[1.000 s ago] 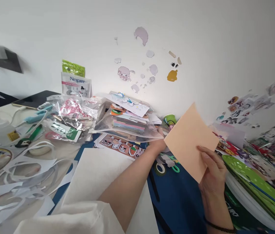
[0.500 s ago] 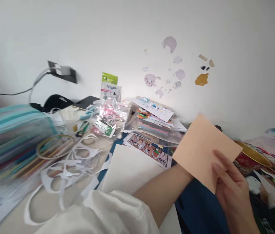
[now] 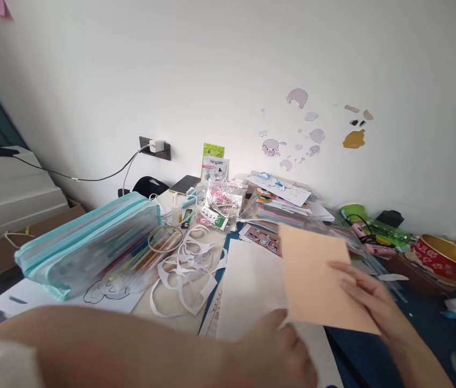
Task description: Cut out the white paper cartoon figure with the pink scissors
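One white paper [image 3: 250, 283] lies at eight o'clock from the smaller peach sheet [image 3: 312, 277], which the right hand [image 3: 379, 307] pinches at four o'clock, seemingly a holding step; lowering it would need the left hand [image 3: 278, 353], at seven o'clock, grip too blurred to tell, clear.

The left forearm [image 3: 139, 345] stretches across from the lower left, the left hand [image 3: 282, 350] blurred, fingers curled. The right hand [image 3: 369, 299] pinches between thumb and fingers.

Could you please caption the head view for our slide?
Right hand holding a peach sheet, left hand blurred near its lower-left corner.
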`<state>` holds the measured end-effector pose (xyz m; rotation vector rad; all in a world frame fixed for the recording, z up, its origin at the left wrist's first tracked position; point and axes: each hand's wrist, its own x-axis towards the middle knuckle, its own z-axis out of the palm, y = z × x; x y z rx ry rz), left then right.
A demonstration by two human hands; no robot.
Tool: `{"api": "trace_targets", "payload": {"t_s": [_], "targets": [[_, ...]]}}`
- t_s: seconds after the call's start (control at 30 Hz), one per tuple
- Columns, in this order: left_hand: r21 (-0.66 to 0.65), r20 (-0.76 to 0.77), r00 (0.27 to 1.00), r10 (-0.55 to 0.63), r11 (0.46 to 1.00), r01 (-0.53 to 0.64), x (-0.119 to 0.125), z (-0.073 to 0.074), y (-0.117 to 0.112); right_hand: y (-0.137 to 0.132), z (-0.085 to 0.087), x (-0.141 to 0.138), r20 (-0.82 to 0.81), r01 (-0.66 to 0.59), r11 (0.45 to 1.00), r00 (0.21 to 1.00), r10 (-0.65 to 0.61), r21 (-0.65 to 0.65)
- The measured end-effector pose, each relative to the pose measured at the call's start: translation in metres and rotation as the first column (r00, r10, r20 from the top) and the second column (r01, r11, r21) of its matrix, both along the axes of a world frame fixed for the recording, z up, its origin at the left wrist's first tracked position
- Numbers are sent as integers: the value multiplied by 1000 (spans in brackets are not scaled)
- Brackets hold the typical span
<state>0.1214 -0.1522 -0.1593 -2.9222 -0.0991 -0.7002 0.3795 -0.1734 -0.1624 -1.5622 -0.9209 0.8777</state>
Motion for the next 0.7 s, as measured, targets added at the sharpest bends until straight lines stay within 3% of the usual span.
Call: {"api": "trace_targets", "payload": {"t_s": [0.07, 0.13, 0.2, 0.27, 0.33, 0.4, 0.57, 0.7], "targets": [[-38, 165, 986, 14, 999, -8, -49, -16, -7, -1, -2, -30, -29, -175, 982, 985, 173, -68], [-197, 266, 960, 89, 980, -37, -87, -26, -12, 0, -6, -53, -26, -309, 944, 951, 308, -112], [-293, 443, 879, 174, 955, -42, -113, -33, -15, 2, -13, -67, -40, -412, 896, 911, 411, -166], [-398, 495, 815, 301, 913, -95, -129, -38, -19, 4, -18, -71, -52, -467, 858, 883, 467, -215], [-500, 461, 784, 416, 852, -158, -137, -46, -23, 5, -21, -70, -31, -453, 860, 888, 459, -234], [-540, 434, 775, 460, 821, -185, -141, -57, -25, 4, -21, -67, 13, -396, 887, 912, 410, -237], [-324, 494, 791, 360, 921, -217, -139, -86, -22, 4, -20, -61, 98, -335, 896, 921, 377, -291], [-332, 500, 768, 399, 908, -256, -138, -95, -22, 3, -20, -61, 135, -299, 922, 931, 338, -245]]}}
